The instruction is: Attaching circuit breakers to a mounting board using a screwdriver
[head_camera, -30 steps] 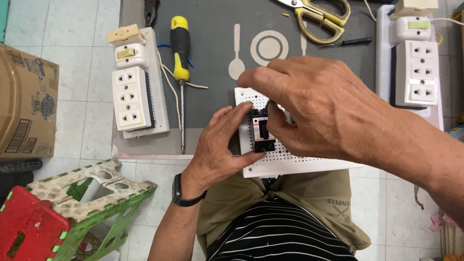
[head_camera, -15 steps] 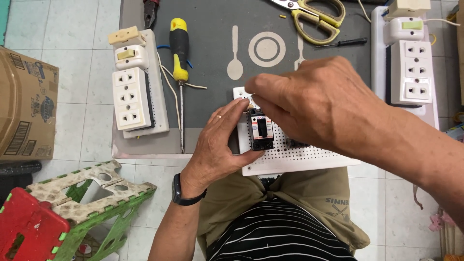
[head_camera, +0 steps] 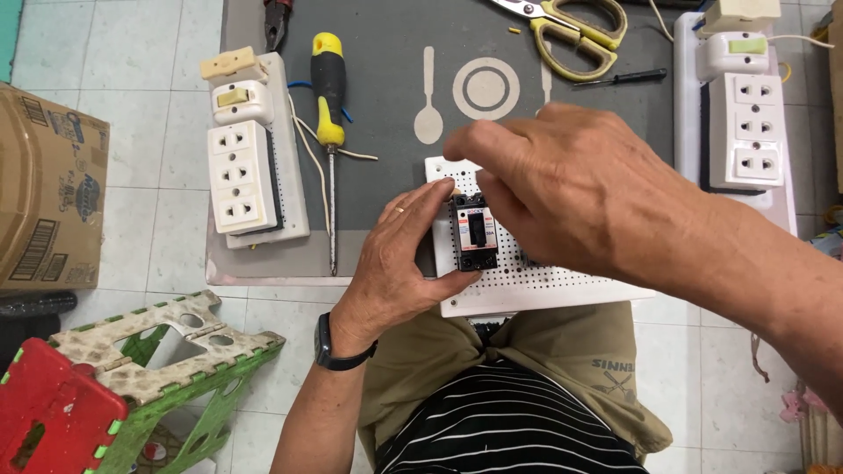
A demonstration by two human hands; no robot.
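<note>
The left hand (head_camera: 399, 259) grips a small black breaker (head_camera: 475, 232), thumb below it and fingers curled over its left side and top, pressing it onto a white perforated board (head_camera: 544, 285). The board lies across the person's lap and the near edge of a grey mat (head_camera: 386, 132). The right hand (head_camera: 571, 189) hovers over the top of the breaker with its fingers bent and drawn together; whether the fingertips pinch something small or just touch the breaker's upper end is hard to tell, since the hand covers that spot.

On the mat, to the left, lies a white socket board (head_camera: 246, 171) with a switch and a three-outlet strip, and just beside it a screwdriver (head_camera: 327, 105) with a yellow and black handle, its blade pointing toward the person. Thin white wires (head_camera: 307, 154) run between the two. Pliers (head_camera: 277, 17) show at the mat's top edge. Yellow-handled scissors (head_camera: 571, 26) lie at the top, with a small dark screwdriver (head_camera: 619, 79) near them. A second socket board (head_camera: 742, 123) sits on the right. On the tiled floor at the left stand a cardboard box (head_camera: 48, 193) and a green and red stool (head_camera: 123, 369).
</note>
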